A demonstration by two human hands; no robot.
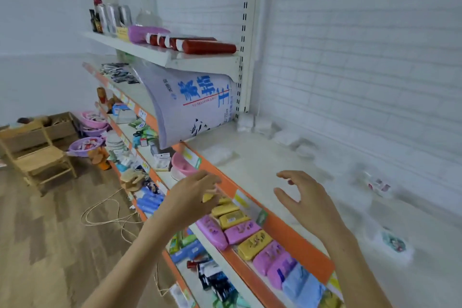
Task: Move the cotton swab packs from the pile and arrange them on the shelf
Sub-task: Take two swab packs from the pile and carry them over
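Fingers of both hands are hovering loosely curled and spread apart, gripping nothing. The left hand [192, 192] is hanging over the orange front edge of the shelf [250, 165], its fingertips just above the yellow soap boxes [230, 210] on the tier below. The right hand [303, 197] is reaching over the shelf's white surface, thumb and forefinger parted.

Cotton swab packs are lying scattered on that shelf, blurred by motion: one clear pack [218, 155] is sitting beyond the left fingers, near the edge; several white packs [260, 124] are lining the back wall, far beyond both hands; two packs with coloured labels are lying to the right of the right fingers, one [377, 186] further back and one [393, 245] nearer the person. How many packs there are I cannot tell.

Beyond the left fingers a large printed sack [197, 105] is leaning under the upper shelf, where red tubes [207, 46] are lying.
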